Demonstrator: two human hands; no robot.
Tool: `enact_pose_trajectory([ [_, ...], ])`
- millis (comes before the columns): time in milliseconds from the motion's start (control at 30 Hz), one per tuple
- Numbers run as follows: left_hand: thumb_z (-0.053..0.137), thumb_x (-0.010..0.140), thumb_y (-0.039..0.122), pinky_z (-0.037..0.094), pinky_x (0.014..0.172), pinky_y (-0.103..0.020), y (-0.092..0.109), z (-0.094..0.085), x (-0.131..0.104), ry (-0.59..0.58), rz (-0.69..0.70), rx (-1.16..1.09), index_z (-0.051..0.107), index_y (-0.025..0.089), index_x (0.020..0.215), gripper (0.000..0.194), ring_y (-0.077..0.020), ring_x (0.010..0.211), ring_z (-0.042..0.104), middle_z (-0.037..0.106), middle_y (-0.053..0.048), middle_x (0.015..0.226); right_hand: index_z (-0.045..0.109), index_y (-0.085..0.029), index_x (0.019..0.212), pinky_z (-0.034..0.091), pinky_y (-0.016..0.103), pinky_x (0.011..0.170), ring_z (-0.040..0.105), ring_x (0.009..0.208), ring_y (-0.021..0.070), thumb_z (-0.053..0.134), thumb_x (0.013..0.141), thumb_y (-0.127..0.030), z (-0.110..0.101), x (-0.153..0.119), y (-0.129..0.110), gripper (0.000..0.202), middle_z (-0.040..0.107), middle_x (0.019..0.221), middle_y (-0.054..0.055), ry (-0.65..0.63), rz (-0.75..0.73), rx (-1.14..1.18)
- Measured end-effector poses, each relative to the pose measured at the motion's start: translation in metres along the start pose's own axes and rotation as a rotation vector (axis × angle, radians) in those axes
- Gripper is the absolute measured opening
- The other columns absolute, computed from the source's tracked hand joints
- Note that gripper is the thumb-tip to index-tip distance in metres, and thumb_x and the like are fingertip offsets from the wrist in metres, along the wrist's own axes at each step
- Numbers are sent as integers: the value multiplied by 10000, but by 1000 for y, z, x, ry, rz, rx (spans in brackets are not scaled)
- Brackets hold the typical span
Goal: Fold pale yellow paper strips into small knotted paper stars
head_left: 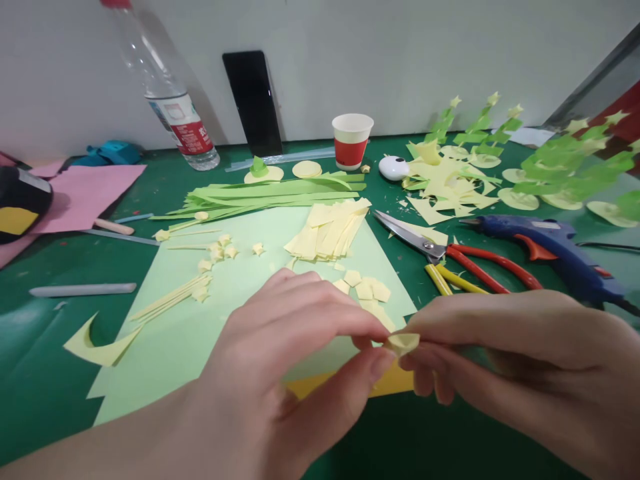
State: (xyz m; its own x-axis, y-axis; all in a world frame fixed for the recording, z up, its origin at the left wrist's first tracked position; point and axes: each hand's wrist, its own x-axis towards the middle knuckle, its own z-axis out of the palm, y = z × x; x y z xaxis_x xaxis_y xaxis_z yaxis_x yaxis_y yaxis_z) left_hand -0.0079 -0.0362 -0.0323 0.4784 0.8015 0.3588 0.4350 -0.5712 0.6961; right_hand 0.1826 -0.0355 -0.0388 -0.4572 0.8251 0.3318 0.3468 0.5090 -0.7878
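Observation:
Between the fingertips of both hands is a small pale yellow folded paper piece. My left hand pinches its left edge with thumb and forefinger. From the other side my right hand grips it the same way. Just beyond lie several flat yellow paper pentagons on light green paper sheets. A stack of yellow paper strips rests farther back. To the left are small folded paper stars and a bundle of thin yellow strips.
Scissors with red and yellow handles lie at right, near a blue glue gun. Green strips, a paper cup, a phone and a bottle line the back. Paper plants stand at right.

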Motion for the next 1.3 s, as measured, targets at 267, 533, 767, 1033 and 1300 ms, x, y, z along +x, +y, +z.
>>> enact_pose_trajectory([
  [267, 601, 758, 41, 448, 625, -200, 0, 2, 2, 68, 62, 18, 583, 189, 746, 149, -69, 613, 559, 657, 63, 674, 629, -182, 715, 442, 105, 455, 549, 465, 52, 504, 821, -138, 1, -2, 1, 170, 637, 616, -13, -61, -54, -105],
  [533, 546, 743, 22, 439, 594, -155, 2, 5, 2, 42, -3, -20, 544, 182, 634, 193, -38, 545, 517, 590, 87, 589, 624, -182, 695, 403, 81, 417, 508, 437, 33, 535, 800, -126, 4, -3, 0, 148, 582, 537, -51, -74, 90, 120],
  [767, 489, 827, 97, 419, 588, -180, 0, 2, 3, -78, -13, -26, 516, 177, 670, 179, -57, 567, 496, 569, 70, 614, 604, -180, 655, 389, 108, 390, 481, 427, 46, 539, 813, -166, 7, -3, 1, 171, 554, 515, -44, -84, 160, 192],
  [1033, 511, 835, 81, 379, 562, -144, -3, 5, -6, -167, -71, -118, 430, 206, 679, 216, -48, 572, 437, 494, 94, 624, 603, -174, 667, 442, 108, 415, 521, 450, 58, 527, 823, -176, 8, 0, 0, 174, 576, 532, -32, -191, 186, 210],
  [1300, 467, 876, 163, 356, 484, -140, -7, 5, -2, -218, -200, -225, 467, 203, 640, 240, -64, 534, 413, 485, 72, 606, 609, -208, 947, 533, 93, 592, 628, 603, 66, 577, 806, -103, 6, -6, 8, 179, 670, 789, -12, -41, -134, -4],
])
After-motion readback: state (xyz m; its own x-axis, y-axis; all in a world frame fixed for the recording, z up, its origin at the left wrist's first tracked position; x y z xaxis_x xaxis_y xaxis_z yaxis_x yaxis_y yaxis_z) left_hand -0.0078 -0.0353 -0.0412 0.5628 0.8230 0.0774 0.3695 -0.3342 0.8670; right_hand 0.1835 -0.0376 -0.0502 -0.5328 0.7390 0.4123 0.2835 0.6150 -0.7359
